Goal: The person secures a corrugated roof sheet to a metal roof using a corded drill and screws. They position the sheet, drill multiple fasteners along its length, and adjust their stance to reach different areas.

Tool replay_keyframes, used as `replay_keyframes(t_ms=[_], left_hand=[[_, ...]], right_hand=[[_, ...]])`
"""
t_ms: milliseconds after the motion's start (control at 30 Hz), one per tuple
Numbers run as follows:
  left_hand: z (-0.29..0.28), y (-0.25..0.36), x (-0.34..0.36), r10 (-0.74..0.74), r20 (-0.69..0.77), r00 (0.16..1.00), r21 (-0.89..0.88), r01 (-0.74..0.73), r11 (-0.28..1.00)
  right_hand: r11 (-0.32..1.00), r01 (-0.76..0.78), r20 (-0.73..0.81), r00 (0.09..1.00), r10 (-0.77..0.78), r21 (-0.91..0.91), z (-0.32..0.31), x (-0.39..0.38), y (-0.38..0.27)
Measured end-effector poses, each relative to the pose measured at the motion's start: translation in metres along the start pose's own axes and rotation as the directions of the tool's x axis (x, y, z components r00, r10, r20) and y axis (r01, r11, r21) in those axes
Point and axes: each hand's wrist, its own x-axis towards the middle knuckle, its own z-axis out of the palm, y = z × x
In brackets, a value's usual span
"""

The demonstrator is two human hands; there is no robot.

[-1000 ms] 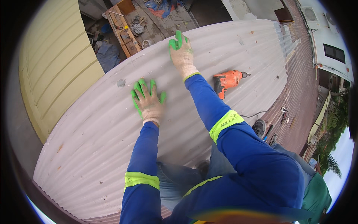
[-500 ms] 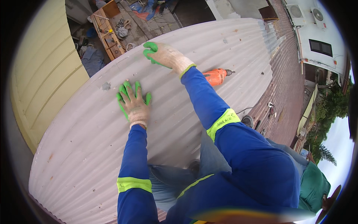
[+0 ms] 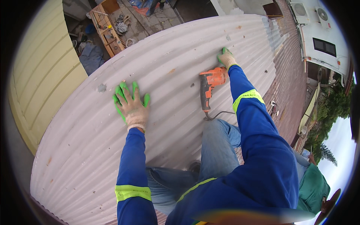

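Observation:
A corrugated, pale pinkish-grey roofing sheet [image 3: 168,97] spreads beneath both gloved hands. My left hand [image 3: 134,110] lies flat on it, green-coated fingers spread, holding nothing. Farther out to the right, my right hand [image 3: 227,58] is over the sheet just beyond the drill's front end. Its visible green fingertips point away and look apart; the far side of that hand is hidden. Between my hands lies an orange and black corded drill [image 3: 213,78], handle toward me. My right hand and wrist cover its chuck end.
My knee [image 3: 217,146] is close to the drill's cord [image 3: 221,113]. A yellow ribbed panel [image 3: 41,78] stands left. Beyond the sheet's far edge, a lower area holds a wooden frame [image 3: 107,30] and clutter. Reddish roofing [image 3: 290,90] continues right. A person in green [image 3: 314,189] is at lower right.
My right hand has swung right, from the sheet's far edge to beyond the drill, uncovering the drill's body and handle. My left hand stays spread on the sheet.

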Motion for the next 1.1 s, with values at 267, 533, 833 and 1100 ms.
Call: replay_keyframes(t_ms=[267, 533, 833, 1100], left_hand=[[-0.001, 0.001, 0.002, -0.010, 0.036, 0.999, 0.034, 0.009, 0.999], [0.000, 0.001, 0.001, -0.011, 0.024, 1.000, 0.007, 0.010, 1.000], [0.001, 0.000, 0.002, -0.007, 0.013, 1.000, 0.000, 0.007, 1.000], [0.002, 0.001, 0.002, -0.006, 0.036, 0.999, 0.042, 0.004, 0.999]], right_hand=[[0.988, 0.046, -0.007, 0.999, -0.045, 0.145, 0.002, 0.009, -0.010], [0.995, 0.058, 0.053, 0.997, -0.062, 0.086, -0.003, 0.013, -0.004], [0.994, 0.108, 0.030, 0.994, -0.108, 0.005, -0.007, 0.016, 0.004], [0.998, 0.054, 0.054, 0.997, -0.052, -0.040, -0.005, 0.018, 0.003]])
